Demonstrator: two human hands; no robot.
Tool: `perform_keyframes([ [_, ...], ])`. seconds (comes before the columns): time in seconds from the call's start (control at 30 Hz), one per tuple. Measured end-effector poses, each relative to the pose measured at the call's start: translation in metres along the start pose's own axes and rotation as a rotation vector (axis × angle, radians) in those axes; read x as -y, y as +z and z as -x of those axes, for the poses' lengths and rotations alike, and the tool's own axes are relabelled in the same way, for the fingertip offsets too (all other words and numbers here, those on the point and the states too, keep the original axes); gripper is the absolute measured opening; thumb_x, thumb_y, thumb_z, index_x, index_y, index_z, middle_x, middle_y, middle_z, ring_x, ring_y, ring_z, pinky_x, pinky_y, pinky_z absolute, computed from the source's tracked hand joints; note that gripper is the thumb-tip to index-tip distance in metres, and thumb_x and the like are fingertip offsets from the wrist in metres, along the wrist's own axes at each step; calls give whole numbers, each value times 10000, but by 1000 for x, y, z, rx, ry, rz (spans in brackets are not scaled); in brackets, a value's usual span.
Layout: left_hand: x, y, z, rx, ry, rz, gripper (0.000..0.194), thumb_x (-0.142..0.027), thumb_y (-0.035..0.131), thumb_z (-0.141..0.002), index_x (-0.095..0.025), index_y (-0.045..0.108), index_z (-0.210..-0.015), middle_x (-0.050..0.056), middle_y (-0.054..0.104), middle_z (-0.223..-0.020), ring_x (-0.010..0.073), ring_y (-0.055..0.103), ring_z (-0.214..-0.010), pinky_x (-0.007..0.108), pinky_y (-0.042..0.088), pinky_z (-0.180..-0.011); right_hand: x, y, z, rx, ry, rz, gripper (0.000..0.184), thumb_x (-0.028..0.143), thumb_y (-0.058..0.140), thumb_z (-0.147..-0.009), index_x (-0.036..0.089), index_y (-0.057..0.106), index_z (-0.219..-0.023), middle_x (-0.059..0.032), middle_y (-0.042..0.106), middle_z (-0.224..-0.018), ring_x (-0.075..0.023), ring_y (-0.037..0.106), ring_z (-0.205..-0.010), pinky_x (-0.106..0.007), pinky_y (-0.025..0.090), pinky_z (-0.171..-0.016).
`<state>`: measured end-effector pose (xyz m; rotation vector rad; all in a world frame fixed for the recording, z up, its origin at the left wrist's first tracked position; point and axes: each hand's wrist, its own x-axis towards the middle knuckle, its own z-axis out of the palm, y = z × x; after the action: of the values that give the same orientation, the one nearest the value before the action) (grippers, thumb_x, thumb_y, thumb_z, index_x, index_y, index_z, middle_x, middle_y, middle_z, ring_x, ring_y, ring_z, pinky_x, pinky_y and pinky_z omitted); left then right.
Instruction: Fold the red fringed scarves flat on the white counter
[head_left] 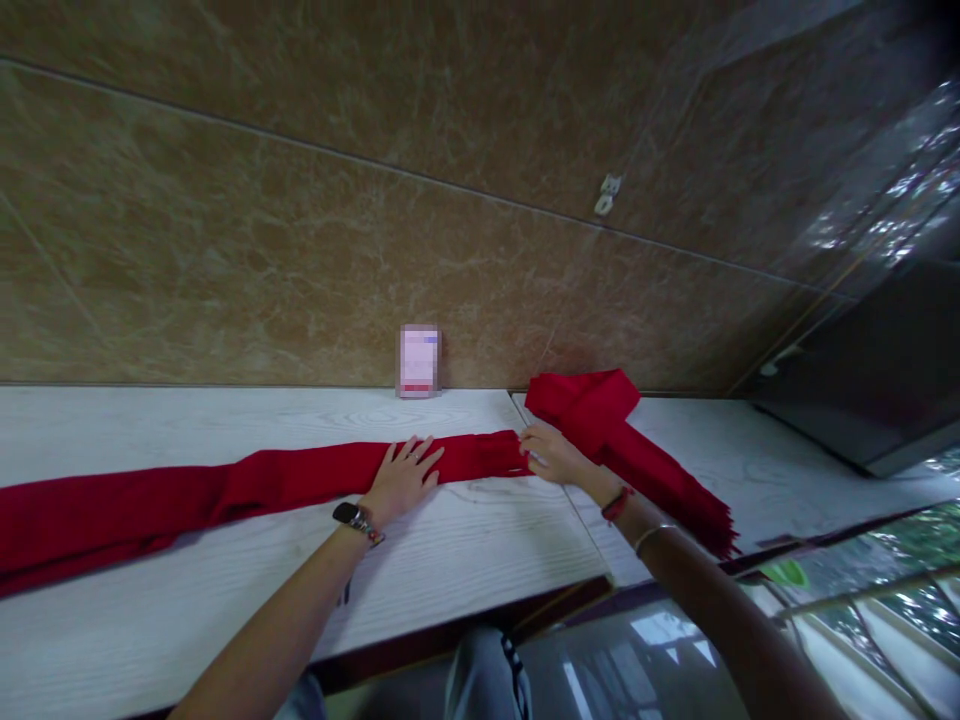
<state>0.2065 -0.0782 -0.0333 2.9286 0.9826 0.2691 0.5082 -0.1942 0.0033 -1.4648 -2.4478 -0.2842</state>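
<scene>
A long red scarf (pixel 300 480), folded lengthwise into a strip, runs across the white wood-grain table (pixel 465 550) from the left edge of the view. My left hand (pixel 403 482) lies flat on it with the fingers spread, a watch on that wrist. At the strip's fringed right end, my right hand (pixel 551 455) has its fingers closed on the edge. A second red scarf (pixel 660 480) lies loosely folded to the right, partly behind my right forearm, its fringe toward the near edge.
A small blurred pinkish card or box (pixel 418 362) stands against the brown marbled wall (pixel 300 250). A white hook (pixel 607 195) is fixed higher up. At the right stands a dark box-like object (pixel 862 370). My knee (pixel 487 675) shows below the table's front edge.
</scene>
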Motion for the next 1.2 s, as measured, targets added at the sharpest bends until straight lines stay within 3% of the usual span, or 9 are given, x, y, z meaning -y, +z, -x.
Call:
perform_keyframes([
  [0.1, -1, -2, 1, 8, -7, -4, 451, -380, 316, -900, -277, 390, -1332, 27, 310, -1434, 260, 259, -1312, 483, 210, -1044, 18, 17, -52, -37, 49, -61, 178, 86, 469, -727, 153, 580, -848, -94, 558, -920, -192, 483, -904, -330, 421, -821],
  [0.2, -1, -4, 2, 21, -16, -14, 450, -385, 318, -899, -282, 389, -1332, 20, 308, -1435, 256, 259, -1313, 477, 208, -1048, 17, 38, -83, 95, 71, -96, 194, 64, 456, -704, 154, 574, -829, -69, 577, -851, -175, 507, -829, -310, 433, -786],
  [0.3, -1, -4, 3, 17, -18, -10, 452, -391, 313, -899, -286, 385, -1334, 13, 298, -1439, 251, 251, -1317, 480, 213, -1047, -5, 44, -70, 197, 108, -48, 200, 57, 458, -684, 151, 582, -808, -64, 585, -832, -173, 521, -810, -310, 426, -787],
  [0.47, -4, -5, 3, 8, -20, 4, 452, -383, 303, -900, -274, 396, -1329, 25, 308, -1434, 259, 257, -1314, 495, 222, -1036, -30, 19, -27, 191, 201, 2, 186, 56, 450, -688, 152, 575, -786, -62, 565, -812, -172, 517, -788, -299, 426, -762],
  [0.6, -5, -3, 1, -8, -28, -6, 456, -384, 303, -899, -260, 402, -1326, 37, 325, -1426, 266, 263, -1309, 495, 221, -1033, 2, 17, -57, 3, 197, 28, 213, 47, 446, -696, 146, 570, -837, -89, 554, -900, -195, 490, -901, -334, 392, -848],
  [0.73, -3, 1, 0, -21, -14, -15, 459, -397, 292, -901, -262, 399, -1327, 34, 328, -1426, 262, 262, -1310, 483, 218, -1036, 29, 44, -93, 83, 131, -54, 230, 20, 413, -705, 153, 566, -816, -65, 575, -842, -170, 504, -826, -299, 411, -786],
  [0.87, -1, 3, 1, -18, -6, -1, 457, -400, 288, -902, -280, 388, -1331, 18, 325, -1428, 258, 261, -1310, 490, 226, -1033, 7, 49, -62, 104, 202, -48, 200, 17, 414, -712, 148, 560, -752, -58, 580, -789, -156, 511, -765, -278, 425, -742],
  [1.0, -1, 6, 1, -35, -13, 11, 459, -399, 294, -898, -279, 391, -1331, 22, 326, -1427, 262, 266, -1307, 503, 218, -1034, -12, 24, -21, 94, 301, 56, 181, 33, 432, -718, 151, 568, -708, -67, 573, -767, -173, 520, -774, -301, 441, -745],
  [1.2, -6, 1, 3, -65, -13, 5, 466, -407, 295, -898, -250, 404, -1324, 46, 337, -1422, 268, 279, -1300, 503, 224, -1033, 49, 25, -66, -47, 124, -10, 384, 239, 527, -793, 141, 507, -1164, -145, 471, -1261, -240, 382, -1201, -417, 343, -983],
])
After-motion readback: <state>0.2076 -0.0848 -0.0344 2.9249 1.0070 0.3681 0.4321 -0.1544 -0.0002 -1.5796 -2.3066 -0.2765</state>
